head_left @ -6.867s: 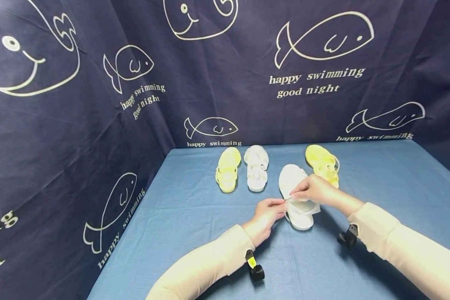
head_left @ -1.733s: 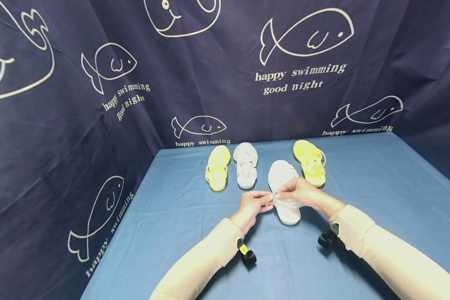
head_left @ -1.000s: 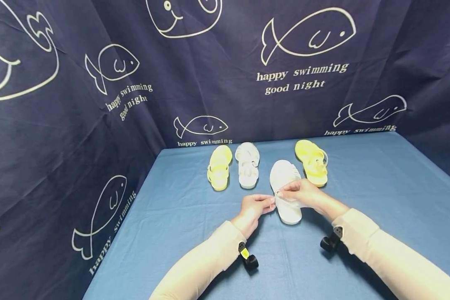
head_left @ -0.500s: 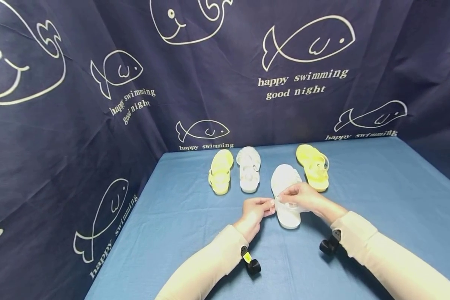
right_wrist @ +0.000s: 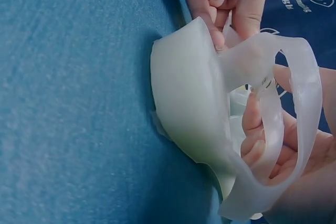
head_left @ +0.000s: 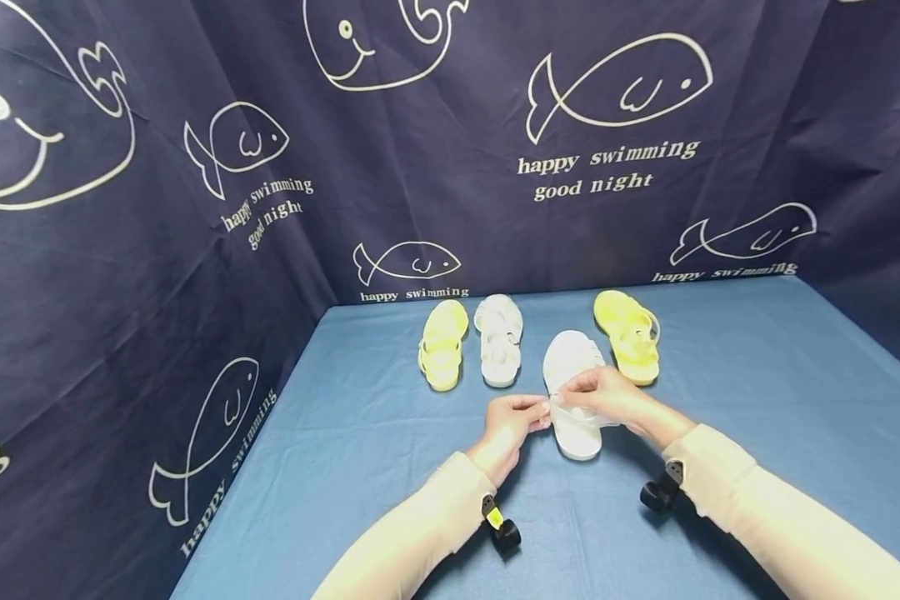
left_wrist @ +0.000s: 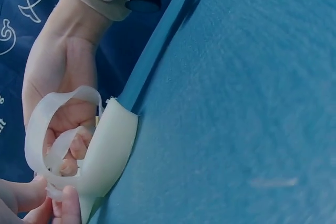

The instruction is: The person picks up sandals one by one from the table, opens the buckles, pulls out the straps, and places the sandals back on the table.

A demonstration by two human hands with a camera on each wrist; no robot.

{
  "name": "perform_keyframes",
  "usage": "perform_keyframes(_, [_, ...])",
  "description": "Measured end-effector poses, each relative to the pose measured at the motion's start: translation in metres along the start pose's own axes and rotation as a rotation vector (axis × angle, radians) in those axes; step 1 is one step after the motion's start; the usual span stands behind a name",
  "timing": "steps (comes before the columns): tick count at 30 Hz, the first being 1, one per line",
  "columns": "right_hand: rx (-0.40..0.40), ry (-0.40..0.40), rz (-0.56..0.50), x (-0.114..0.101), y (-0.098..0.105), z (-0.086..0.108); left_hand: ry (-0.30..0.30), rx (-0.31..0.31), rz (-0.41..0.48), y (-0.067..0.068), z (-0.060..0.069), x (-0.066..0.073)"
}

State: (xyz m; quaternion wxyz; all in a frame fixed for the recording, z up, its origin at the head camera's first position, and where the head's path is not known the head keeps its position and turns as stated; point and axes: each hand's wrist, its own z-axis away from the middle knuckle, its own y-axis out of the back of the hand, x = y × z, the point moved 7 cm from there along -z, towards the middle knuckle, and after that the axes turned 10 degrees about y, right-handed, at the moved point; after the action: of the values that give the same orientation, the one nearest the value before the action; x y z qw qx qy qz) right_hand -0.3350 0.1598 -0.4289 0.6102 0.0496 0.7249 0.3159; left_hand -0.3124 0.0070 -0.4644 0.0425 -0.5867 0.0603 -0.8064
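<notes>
A white sandal [head_left: 569, 354] stands on the blue cloth, toe toward the back. My left hand [head_left: 510, 423] is at its left side, thumb and fingers pinching a small strap end [left_wrist: 54, 192]. My right hand [head_left: 607, 395] reaches over from the right and pinches the ankle strap near a small metal buckle [right_wrist: 266, 82]. In the right wrist view the pale ankle strap [right_wrist: 306, 90] arches past the right hand's fingers. Whether the strap passes through the buckle is hidden by the fingers.
Behind, a yellow sandal [head_left: 442, 350] and another white sandal [head_left: 499, 346] stand side by side at the left. A second yellow sandal [head_left: 627, 337] is just beyond the right hand. Dark blue curtains [head_left: 495, 200] with fish drawings border the table's back and left.
Both hands have kept to the same side of the white sandal, with small finger shifts at the strap. The head view has moved slightly. The other sandals have not moved.
</notes>
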Motion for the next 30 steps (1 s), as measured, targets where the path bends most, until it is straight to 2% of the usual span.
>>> perform_keyframes(4, [0.006, -0.029, -0.013, 0.0030, 0.0016, 0.0016, -0.003, -0.019, -0.030, -0.0025, -0.0009, 0.0042])
perform_keyframes(15, [0.001, 0.033, -0.021, -0.0054, 0.0003, 0.0023, -0.006, 0.010, 0.004, -0.0019, 0.0002, 0.0035])
perform_keyframes(23, [0.004, -0.025, 0.006, -0.0023, -0.0001, 0.0002, -0.041, 0.024, -0.002, -0.0012, 0.0021, 0.0062])
perform_keyframes(30, [0.001, -0.065, 0.020, 0.0021, 0.0001, -0.0009, -0.033, 0.031, -0.003, -0.0013, 0.0025, 0.0065])
